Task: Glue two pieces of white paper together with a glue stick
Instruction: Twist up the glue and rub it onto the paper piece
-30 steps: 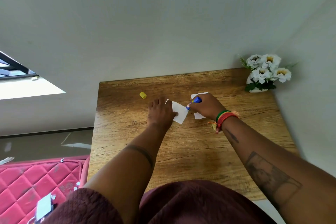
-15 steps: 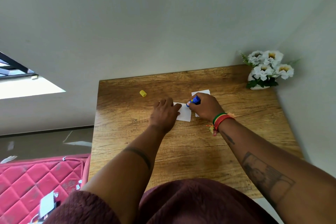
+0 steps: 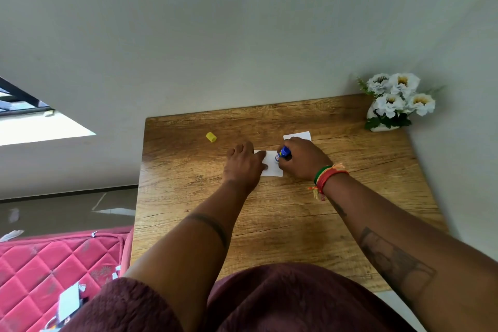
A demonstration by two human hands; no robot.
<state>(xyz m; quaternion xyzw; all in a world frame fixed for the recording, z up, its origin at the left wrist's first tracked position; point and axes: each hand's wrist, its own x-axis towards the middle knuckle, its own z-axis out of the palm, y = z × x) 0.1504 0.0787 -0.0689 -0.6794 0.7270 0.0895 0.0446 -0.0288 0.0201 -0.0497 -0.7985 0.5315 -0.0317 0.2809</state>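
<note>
A small white paper (image 3: 272, 167) lies flat on the wooden table (image 3: 283, 224). My left hand (image 3: 244, 166) presses down on its left side, fingers spread. Gripped in my right hand (image 3: 303, 159) is a blue glue stick (image 3: 283, 154), its tip down on the paper's right part. A second white paper (image 3: 297, 136) lies just behind my right hand, partly hidden by it. The yellow glue cap (image 3: 211, 137) rests on the table to the left, apart from both hands.
A white vase of white flowers (image 3: 394, 102) stands at the table's far right corner, against the wall. A pink quilted surface (image 3: 48, 269) with paper scraps sits low at the left, beside the table.
The first paper has turned from a tilted position to lie square. My left hand has shifted right onto it, and the glue stick has come down onto the paper.
</note>
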